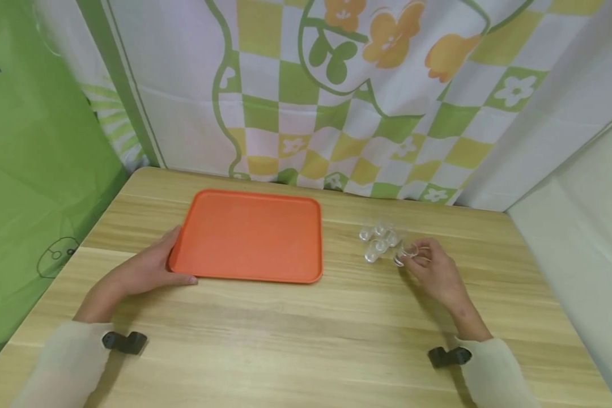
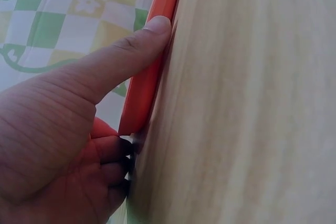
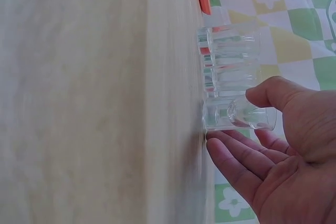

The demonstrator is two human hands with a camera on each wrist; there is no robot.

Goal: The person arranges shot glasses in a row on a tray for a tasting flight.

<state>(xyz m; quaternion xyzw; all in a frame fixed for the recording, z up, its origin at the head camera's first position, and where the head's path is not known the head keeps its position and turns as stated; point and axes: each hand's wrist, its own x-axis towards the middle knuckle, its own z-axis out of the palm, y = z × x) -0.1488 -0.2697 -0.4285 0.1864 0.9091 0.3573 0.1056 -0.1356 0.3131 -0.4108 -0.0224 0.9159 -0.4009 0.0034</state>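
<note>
One orange tray (image 1: 255, 238), corner gripped by left hand (image 1: 152, 266), likely for steadiness. Right hand (image 1: 436, 272) pinches a clear glass (image 3: 236, 114).

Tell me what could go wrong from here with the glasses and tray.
The glass in the right hand might clip the other glasses, which stand close together beside it. They are clear and overlap in the head view, so edges may be misjudged. The left hand holds the orange tray at its near left corner, so a tug could slide it.
</note>
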